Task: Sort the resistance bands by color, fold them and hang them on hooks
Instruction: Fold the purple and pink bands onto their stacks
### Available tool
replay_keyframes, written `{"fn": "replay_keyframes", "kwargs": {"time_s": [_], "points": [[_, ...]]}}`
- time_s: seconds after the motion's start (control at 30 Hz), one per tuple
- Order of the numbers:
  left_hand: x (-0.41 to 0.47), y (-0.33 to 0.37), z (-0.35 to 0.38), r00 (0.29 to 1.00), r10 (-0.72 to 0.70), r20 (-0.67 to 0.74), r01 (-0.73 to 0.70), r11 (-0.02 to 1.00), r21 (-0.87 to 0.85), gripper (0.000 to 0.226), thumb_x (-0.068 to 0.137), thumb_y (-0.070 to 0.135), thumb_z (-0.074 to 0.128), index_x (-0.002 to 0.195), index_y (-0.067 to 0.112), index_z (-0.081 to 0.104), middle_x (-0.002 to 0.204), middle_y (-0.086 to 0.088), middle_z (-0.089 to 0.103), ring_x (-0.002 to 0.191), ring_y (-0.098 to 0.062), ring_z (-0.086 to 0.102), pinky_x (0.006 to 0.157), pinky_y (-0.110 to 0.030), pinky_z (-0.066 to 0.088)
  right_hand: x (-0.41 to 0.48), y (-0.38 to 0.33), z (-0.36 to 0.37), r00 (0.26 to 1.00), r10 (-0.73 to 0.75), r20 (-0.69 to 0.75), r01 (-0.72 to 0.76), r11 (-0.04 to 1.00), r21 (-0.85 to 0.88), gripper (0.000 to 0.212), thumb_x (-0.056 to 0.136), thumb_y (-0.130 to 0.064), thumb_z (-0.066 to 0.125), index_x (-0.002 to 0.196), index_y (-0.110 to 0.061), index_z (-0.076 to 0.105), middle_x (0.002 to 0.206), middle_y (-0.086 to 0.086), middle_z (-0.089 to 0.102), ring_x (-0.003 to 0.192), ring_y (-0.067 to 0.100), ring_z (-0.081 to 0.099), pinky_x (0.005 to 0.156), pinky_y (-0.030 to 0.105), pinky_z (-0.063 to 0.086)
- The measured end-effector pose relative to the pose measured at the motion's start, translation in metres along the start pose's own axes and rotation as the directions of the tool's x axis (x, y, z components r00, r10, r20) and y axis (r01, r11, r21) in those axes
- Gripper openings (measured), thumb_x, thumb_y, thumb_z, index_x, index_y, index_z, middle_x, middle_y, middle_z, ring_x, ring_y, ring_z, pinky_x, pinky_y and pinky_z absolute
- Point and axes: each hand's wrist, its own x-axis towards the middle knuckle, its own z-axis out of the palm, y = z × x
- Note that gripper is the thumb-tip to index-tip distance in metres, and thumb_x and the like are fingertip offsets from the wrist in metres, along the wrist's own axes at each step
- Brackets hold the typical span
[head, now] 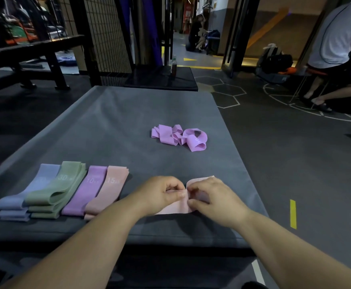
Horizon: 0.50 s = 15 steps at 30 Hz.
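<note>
Pink band (178, 207): near worktop (128, 122) edge, between both hands; looks light, limp, stretchy, best pinched at the fold.
Left hand (162, 192): fingers clamped on the fold.
Right hand (212, 199): fingers pinching it too.
Sorted stacks (66, 190): left.
Purple heap (178, 137): beyond, unfolded.

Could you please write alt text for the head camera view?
Two bare hands, left hand and right hand, pinch a pale pink band on a grey mat. To their left lie folded blue, green, purple and pink stacks; farther away sits a tangled purple pile.
</note>
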Motion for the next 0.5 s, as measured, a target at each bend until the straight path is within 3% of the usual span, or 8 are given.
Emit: {"fn": "replay_keyframes", "kwargs": {"time_s": [0.03,0.13,0.2,0.33,0.43,0.5], "points": [[0.0,0.0,0.0,1.0,0.008,-0.006,-0.008,1.0,-0.018,0.015,0.09,0.029,0.066,0.079,0.039,0.065,0.087,0.012,0.069,0.078,0.0,0.059,0.073,-0.013,0.043,0.001,0.001,0.003,1.0,-0.003,0.006,0.003,1.0,0.022,0.021,0.075,-0.053,0.053,0.094,-0.044,0.056,0.099,-0.029,0.058,0.107,0.008,0.051,0.099,0.029,0.041],[-0.001,0.001,-0.001,0.999,0.027,-0.02,-0.029,0.996,-0.084,0.009,0.089,0.028,0.068,0.083,0.034,0.069,0.088,0.011,0.072,0.08,-0.001,0.062,0.074,-0.013,0.045,0.001,0.005,0.005,1.0,0.03,-0.003,-0.029,0.986,0.162,0.038,0.071,-0.061,0.055,0.106,-0.047,0.059,0.117,-0.024,0.056,0.12,0.005,0.044,0.105,0.02,0.032],[-0.002,0.002,-0.001,0.999,0.03,-0.011,-0.032,0.992,-0.121,0.007,0.089,0.026,0.07,0.085,0.031,0.07,0.083,0.016,0.072,0.078,0.005,0.063,0.072,-0.007,0.043,0.001,0.002,0.002,0.999,0.037,0.008,-0.038,0.965,0.261,0.034,0.07,-0.066,0.059,0.098,-0.046,0.063,0.113,-0.018,0.059,0.116,0.003,0.045,0.1,0.017,0.036],[-0.001,0.001,0.001,0.999,0.03,0.021,-0.029,0.997,-0.065,0.008,0.087,0.027,0.07,0.084,0.034,0.069,0.085,0.007,0.071,0.076,0.0,0.06,0.073,-0.014,0.045,0.001,-0.004,-0.003,0.999,0.029,0.025,-0.037,0.918,0.394,0.022,0.075,-0.04,0.075,0.071,-0.03,0.057,0.097,-0.011,0.061,0.082,0.002,0.054,0.075,0.015,0.043],[0.0,-0.001,-0.001,1.0,-0.001,0.014,0.001,0.999,-0.041,0.007,0.09,0.033,0.066,0.083,0.036,0.066,0.081,0.009,0.068,0.07,0.002,0.054,0.071,-0.016,0.044,-0.001,0.001,-0.012,0.995,0.1,0.01,-0.093,0.87,0.484,0.03,0.083,-0.018,0.077,0.067,-0.019,0.051,0.075,-0.021,0.059,0.064,0.002,0.047,0.063,0.014,0.039],[0.0,-0.001,-0.004,1.0,-0.021,0.018,0.022,0.998,-0.054,0.009,0.091,0.033,0.064,0.083,0.035,0.065,0.074,0.015,0.065,0.064,0.0,0.054,0.068,-0.022,0.047,-0.003,0.008,-0.021,0.983,0.183,0.005,-0.156,0.825,0.543,0.029,0.083,-0.015,0.077,0.068,-0.016,0.052,0.061,-0.016,0.052,0.059,0.004,0.042,0.056,0.016,0.038]]}}
